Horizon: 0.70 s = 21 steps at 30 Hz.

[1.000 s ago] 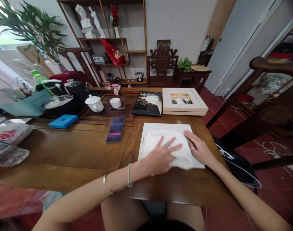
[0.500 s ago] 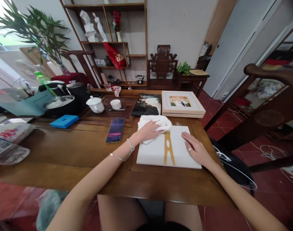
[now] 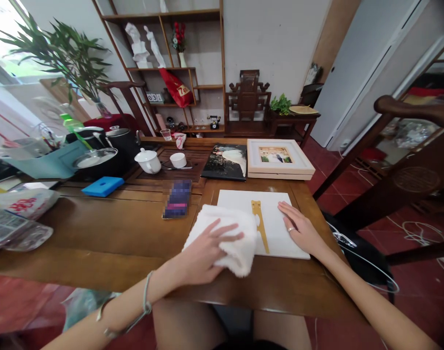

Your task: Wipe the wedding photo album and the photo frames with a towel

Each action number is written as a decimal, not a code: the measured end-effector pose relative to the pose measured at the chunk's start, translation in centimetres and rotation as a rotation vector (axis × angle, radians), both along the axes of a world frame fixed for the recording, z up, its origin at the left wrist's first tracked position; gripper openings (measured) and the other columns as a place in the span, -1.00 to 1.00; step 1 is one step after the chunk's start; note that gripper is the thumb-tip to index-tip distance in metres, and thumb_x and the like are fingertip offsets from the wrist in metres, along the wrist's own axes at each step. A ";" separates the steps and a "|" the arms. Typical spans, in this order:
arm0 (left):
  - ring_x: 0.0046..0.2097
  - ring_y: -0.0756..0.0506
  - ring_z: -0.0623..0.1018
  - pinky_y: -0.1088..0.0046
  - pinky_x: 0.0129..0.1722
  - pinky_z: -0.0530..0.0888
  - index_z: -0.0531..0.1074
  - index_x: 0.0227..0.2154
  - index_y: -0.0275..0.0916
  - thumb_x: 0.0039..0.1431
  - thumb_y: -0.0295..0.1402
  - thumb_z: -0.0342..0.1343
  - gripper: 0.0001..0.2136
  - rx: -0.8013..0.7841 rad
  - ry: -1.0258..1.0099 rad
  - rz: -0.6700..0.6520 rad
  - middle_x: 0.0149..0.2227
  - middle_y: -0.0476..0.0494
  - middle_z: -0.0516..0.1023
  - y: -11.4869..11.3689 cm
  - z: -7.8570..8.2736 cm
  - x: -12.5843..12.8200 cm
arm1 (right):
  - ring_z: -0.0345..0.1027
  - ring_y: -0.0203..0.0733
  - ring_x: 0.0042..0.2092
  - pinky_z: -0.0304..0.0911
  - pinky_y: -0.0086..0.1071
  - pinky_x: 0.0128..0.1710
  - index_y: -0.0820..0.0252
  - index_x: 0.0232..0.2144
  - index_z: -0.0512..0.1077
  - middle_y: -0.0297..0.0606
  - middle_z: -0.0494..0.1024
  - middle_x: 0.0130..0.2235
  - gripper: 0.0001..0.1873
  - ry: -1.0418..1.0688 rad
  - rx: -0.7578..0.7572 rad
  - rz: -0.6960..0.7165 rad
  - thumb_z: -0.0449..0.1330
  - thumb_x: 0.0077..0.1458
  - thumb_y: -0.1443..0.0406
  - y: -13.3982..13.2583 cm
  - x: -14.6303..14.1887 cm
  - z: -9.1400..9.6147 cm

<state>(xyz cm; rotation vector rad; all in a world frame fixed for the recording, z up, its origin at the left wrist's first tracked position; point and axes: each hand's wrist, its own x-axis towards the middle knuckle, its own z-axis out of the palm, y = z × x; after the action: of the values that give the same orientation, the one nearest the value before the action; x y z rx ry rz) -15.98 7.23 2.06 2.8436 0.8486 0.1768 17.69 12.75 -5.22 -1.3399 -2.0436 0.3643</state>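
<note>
A white flat panel [image 3: 276,214] with a gold clothespin-shaped figure [image 3: 260,221] lies on the wooden table [image 3: 109,233] in front of me. My left hand [image 3: 203,250] presses flat, fingers spread, on a white fluffy cloth [image 3: 225,233] that covers the panel's near left corner. My right hand [image 3: 302,231] rests flat on the panel's right edge, fingers stretched out, a ring on one finger.
Behind the panel lie a dark photo print [image 3: 225,162] and a cream framed photo [image 3: 278,158]. A phone [image 3: 177,199], a blue box [image 3: 102,186], a white teapot [image 3: 148,161], a cup [image 3: 178,159] and pots stand to the left. A wooden chair [image 3: 407,160] stands at the right.
My left hand has dragged the cloth from the panel's far left corner toward me to the near left corner. My right hand has stayed on the panel's right edge.
</note>
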 end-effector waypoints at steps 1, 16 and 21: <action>0.42 -0.15 0.01 0.05 0.39 -0.12 0.50 0.01 0.04 0.20 -0.39 0.08 -0.66 -0.004 -0.003 -0.020 0.35 0.15 0.17 -0.9 0.0 0.1 | 0.22 0.03 0.29 0.11 0.11 0.30 0.19 0.15 0.40 -0.06 0.40 0.23 -0.54 0.004 0.002 0.000 -0.04 0.28 0.24 0.0 0.0 0.0; 0.39 -0.21 0.10 -0.05 0.31 0.08 0.48 0.04 -0.18 0.30 -0.37 -0.02 -0.69 0.116 0.095 0.179 0.32 -0.13 0.25 12.7 -1.1 3.8 | 0.23 0.03 0.28 0.10 0.12 0.31 0.18 0.14 0.41 -0.06 0.42 0.22 -0.55 0.025 -0.003 0.007 -0.02 0.28 0.25 0.1 0.1 0.2; 0.40 -0.26 0.04 -0.16 0.32 -0.03 0.57 -0.13 -0.10 0.20 -0.40 0.07 -0.76 0.082 0.068 0.129 0.35 -0.02 0.17 6.7 -1.3 2.8 | 0.22 0.05 0.29 0.09 0.12 0.31 0.20 0.13 0.42 -0.04 0.41 0.22 -0.55 0.039 -0.003 0.009 -0.03 0.27 0.26 0.0 -0.1 0.1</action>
<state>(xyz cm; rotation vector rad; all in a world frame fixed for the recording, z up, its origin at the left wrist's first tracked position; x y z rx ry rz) -13.15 13.91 0.78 2.8855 1.0642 0.1349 17.63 12.77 -5.13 -1.3162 -2.0181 0.3943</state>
